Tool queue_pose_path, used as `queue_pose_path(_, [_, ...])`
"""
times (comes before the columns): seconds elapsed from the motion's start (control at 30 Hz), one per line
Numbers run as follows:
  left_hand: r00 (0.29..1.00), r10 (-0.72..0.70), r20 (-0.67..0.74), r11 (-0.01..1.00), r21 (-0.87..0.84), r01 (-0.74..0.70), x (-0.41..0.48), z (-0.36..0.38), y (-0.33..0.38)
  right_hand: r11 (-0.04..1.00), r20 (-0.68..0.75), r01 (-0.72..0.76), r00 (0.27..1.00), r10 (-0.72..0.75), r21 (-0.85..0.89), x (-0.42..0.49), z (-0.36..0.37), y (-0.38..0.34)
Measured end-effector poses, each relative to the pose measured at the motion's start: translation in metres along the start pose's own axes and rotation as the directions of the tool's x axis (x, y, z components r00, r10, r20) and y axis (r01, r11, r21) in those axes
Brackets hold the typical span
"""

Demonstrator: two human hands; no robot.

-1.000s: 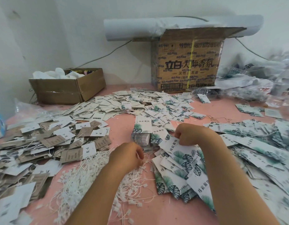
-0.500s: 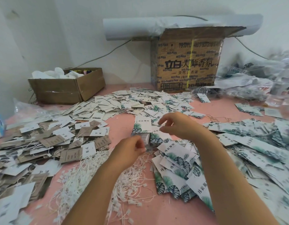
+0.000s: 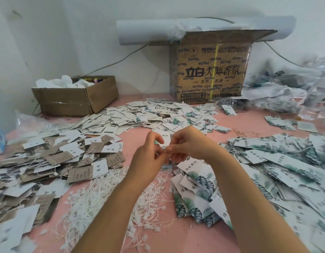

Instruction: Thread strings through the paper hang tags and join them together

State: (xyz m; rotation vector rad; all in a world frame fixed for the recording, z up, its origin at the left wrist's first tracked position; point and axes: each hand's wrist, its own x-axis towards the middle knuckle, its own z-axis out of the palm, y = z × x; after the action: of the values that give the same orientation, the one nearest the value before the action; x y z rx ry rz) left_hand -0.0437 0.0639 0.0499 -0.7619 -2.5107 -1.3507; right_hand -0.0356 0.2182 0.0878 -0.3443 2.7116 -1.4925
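Well, the left hand (image 3: 149, 158) and right hand (image 3: 190, 146) meet above the middle of the table (image 3: 138, 136), both seemingly pinching one tag (image 3: 166, 138); strings (image 3: 105, 199) lie heaped nearer, slightly left.

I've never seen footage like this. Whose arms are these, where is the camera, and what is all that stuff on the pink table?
No machine here: a person wears a camera on the head, looking down at their own bare arms. The left hand and right hand pinch a small white paper tag between their fingers; any string there is too thin to see. On the pink table lie loose white strings, leaf-printed paper tags and brown card tags. A printed cardboard box stands behind.
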Motion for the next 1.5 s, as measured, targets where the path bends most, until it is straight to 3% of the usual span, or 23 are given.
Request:
queue_pose_path(0.07, [1.000, -0.011, -0.005, 1.000, -0.022, 0.011, 0.000, -0.001, 0.000, 1.000, -0.017, -0.011, 1.000, 0.011, 0.003, 0.000, -0.002, 0.002])
queue_pose_path(0.17, [1.000, -0.012, 0.018, 1.000, -0.013, 0.012, 0.000, -0.003, -0.002, 0.997, -0.172, -0.056, 0.984, 0.047, -0.046, 0.003, -0.006, 0.005])
queue_pose_path(0.3, [0.999, -0.037, 0.021, 0.997, 0.071, 0.035, 0.003, -0.008, -0.008, 0.991, -0.468, -0.131, 0.876, 0.114, -0.003, 0.004, -0.019, 0.012])
queue_pose_path(0.4, [0.998, -0.060, 0.002, 0.993, 0.104, 0.060, 0.004, -0.009, -0.014, 0.968, -0.579, -0.222, 0.807, 0.115, -0.118, 0.003, -0.028, 0.019])
queue_pose_path(0.47, [0.998, -0.063, -0.015, 0.991, 0.118, 0.065, 0.004, -0.009, -0.016, 0.923, -0.571, -0.318, 0.808, 0.143, -0.219, 0.003, -0.030, 0.022])
queue_pose_path(0.57, [0.995, -0.087, -0.057, 0.986, 0.134, 0.094, 0.005, -0.010, -0.017, 0.780, -0.445, -0.464, 0.854, 0.269, -0.420, 0.002, -0.028, 0.027])
queue_pose_path(0.67, [0.989, -0.120, -0.092, 0.979, 0.157, 0.133, 0.005, -0.010, -0.018, 0.636, -0.401, -0.552, 0.833, 0.381, -0.540, -0.001, -0.024, 0.031])
queue_pose_path(0.77, [0.990, -0.121, -0.079, 0.976, 0.171, 0.133, 0.004, -0.008, -0.015, 0.619, -0.400, -0.550, 0.834, 0.380, -0.561, -0.003, -0.025, 0.031])
queue_pose_path(0.9, [0.993, -0.117, -0.033, 0.986, 0.118, 0.120, 0.003, -0.004, -0.011, 0.656, -0.272, -0.394, 0.919, 0.286, -0.643, -0.001, -0.024, 0.024])
queue_pose_path(0.97, [0.993, -0.115, 0.000, 0.989, 0.091, 0.115, 0.002, -0.003, -0.010, 0.815, -0.137, -0.208, 0.978, 0.159, -0.541, 0.000, -0.018, 0.015])
queue_pose_path(1.07, [0.994, -0.108, 0.013, 0.992, 0.069, 0.107, 0.001, -0.002, -0.009, 0.984, 0.041, 0.007, 0.999, 0.001, -0.180, -0.001, -0.003, 0.001])
queue_pose_path(1.13, [0.995, -0.101, 0.006, 0.994, 0.052, 0.101, 0.002, -0.002, -0.009, 0.999, 0.115, 0.027, 0.993, -0.023, -0.034, 0.000, 0.003, 0.000])
queue_pose_path(1.3, [0.996, -0.085, -0.012, 0.996, 0.005, 0.085, 0.003, -0.001, -0.011, 0.996, 0.233, -0.065, 0.971, 0.048, 0.065, 0.000, 0.007, 0.008])
queue_pose_path(1.4, [0.995, -0.096, 0.013, 0.995, 0.016, 0.096, 0.003, 0.000, -0.013, 0.973, 0.174, -0.216, 0.965, 0.198, 0.087, 0.005, 0.012, 0.013])
queue_pose_path(1.5, [0.988, -0.141, 0.063, 0.989, 0.064, 0.137, 0.003, 0.000, -0.018, 0.955, -0.210, -0.295, 0.935, 0.285, -0.020, 0.014, 0.013, 0.022])
